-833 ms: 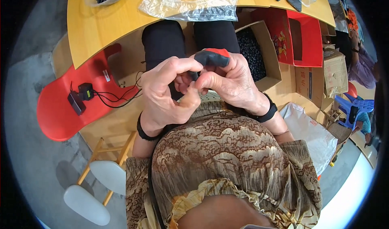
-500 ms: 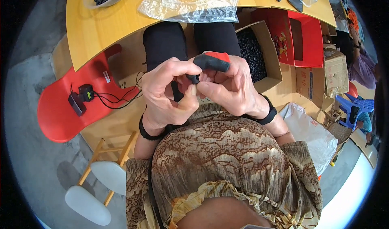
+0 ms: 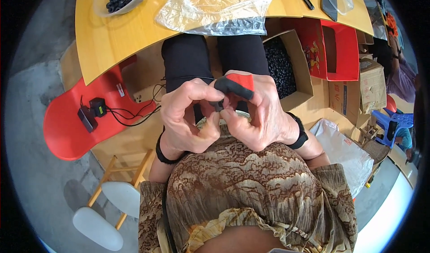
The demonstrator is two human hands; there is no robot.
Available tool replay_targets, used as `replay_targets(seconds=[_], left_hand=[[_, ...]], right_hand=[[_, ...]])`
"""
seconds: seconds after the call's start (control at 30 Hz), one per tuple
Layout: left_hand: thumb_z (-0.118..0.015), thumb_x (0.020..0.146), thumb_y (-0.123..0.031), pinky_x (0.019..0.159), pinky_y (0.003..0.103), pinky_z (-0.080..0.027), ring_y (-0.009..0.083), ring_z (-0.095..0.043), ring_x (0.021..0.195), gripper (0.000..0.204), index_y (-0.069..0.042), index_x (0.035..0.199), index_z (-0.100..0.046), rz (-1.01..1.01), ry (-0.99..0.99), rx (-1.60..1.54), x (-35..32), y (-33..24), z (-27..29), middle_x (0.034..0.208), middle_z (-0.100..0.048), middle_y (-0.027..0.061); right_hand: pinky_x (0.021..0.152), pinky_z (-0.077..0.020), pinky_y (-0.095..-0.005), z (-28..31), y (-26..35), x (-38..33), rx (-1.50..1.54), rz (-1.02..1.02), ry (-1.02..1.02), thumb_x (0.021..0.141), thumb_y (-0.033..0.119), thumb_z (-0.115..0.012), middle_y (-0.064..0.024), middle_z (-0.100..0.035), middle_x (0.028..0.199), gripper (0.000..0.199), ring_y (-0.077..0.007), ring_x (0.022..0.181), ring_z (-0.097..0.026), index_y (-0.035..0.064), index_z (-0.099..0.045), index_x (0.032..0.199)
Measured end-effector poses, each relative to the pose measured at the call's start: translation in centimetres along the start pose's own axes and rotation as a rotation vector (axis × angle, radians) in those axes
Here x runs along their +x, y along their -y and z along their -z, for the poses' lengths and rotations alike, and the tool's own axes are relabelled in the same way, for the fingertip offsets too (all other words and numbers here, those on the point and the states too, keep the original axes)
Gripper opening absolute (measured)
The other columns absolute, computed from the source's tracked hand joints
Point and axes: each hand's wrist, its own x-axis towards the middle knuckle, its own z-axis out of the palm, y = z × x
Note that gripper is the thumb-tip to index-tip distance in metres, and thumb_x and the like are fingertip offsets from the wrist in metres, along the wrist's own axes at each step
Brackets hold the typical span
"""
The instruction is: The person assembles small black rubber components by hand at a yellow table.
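Observation:
Over my lap, my left hand [image 3: 189, 115] pinches a small black part [image 3: 218, 105] between thumb and index finger. My right hand [image 3: 256, 114] meets it from the other side, its thumb and fingers closed against the same part. A red and black finger cot [image 3: 235, 84] covers the right index finger. Fingertips hide most of the black part, so its exact kind does not show. Beyond my knees, a clear plastic bowl [image 3: 120, 12] on the table holds several round black pieces [image 3: 119, 1].
A clear plastic sheet [image 3: 215, 11] hangs over the edge of the yellow table [image 3: 107, 42]. Right of my legs stands a cardboard box [image 3: 302, 65] full of small black parts, beside a red box [image 3: 340, 51]. A red chair [image 3: 67, 123] with chargers and cables is at left.
Both hands sit slightly lower in the picture, and so does the table. The right thumb has shifted, and the black part is turned a little between the fingertips.

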Motion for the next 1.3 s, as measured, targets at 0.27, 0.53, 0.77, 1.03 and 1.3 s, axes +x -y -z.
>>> replay_targets(seconds=[0.27,0.53,0.77,1.03,1.3], left_hand=[[-0.053,0.06,0.007,0.047,0.019,-0.034,0.0085,-0.044,0.05,0.024,0.0,0.083,-0.055,0.014,0.023,-0.057,0.0,0.6,0.2,0.064,-0.053,0.0038],[-0.052,0.064,0.009,0.045,0.019,-0.032,0.0075,-0.042,0.05,0.018,-0.001,0.079,-0.052,0.077,-0.051,-0.156,-0.1,1.5,-0.1,0.063,-0.051,0.004],[-0.055,0.067,0.007,0.047,0.019,-0.034,0.0069,-0.044,0.052,0.016,0.0,0.081,-0.051,0.048,-0.043,-0.063,0.4,2.1,0.5,0.064,-0.051,0.0041],[-0.075,0.069,-0.013,0.06,0.018,-0.041,0.007,-0.051,0.064,0.073,0.002,0.126,-0.031,0.342,0.099,-0.369,1.8,1.8,1.1,0.089,-0.052,0.0085],[-0.073,0.072,-0.013,0.058,0.016,-0.04,0.0045,-0.049,0.063,0.051,0.0,0.114,-0.047,0.402,0.132,-0.153,2.9,2.6,1.3,0.084,-0.052,0.005]], right_hand=[[0.044,-0.0379,-0.0311,-0.1,-0.2,0.3,-0.038,-0.014,-0.014,0.058,0.0,-0.051,-0.0101,-0.045,0.056,0.008,-0.0256,0.047,-0.046,0.0012,-0.046,0.064],[0.045,-0.0391,-0.0317,-0.6,-1.1,0.8,-0.073,0.079,-0.037,0.059,0.0,-0.052,-0.0103,-0.045,0.057,0.01,-0.0276,0.049,-0.047,0.0015,-0.046,0.066],[0.045,-0.0383,-0.0328,-0.1,-1.6,1.8,-0.086,0.047,-0.026,0.062,0.001,-0.051,-0.0109,-0.046,0.056,0.007,-0.0282,0.049,-0.047,0.0012,-0.045,0.065],[0.046,-0.0417,-0.0208,5.2,-2.4,-1.6,0.295,-0.554,-0.261,0.072,0.006,-0.044,-0.0055,-0.055,0.058,0.024,-0.0106,0.05,-0.052,-0.0049,-0.058,0.088],[0.05,-0.0423,-0.021,11.1,-9.6,-7.6,-0.026,-0.838,-0.615,0.071,0.011,-0.047,-0.0062,-0.055,0.055,0.022,-0.0095,0.051,-0.053,-0.0039,-0.061,0.079]])
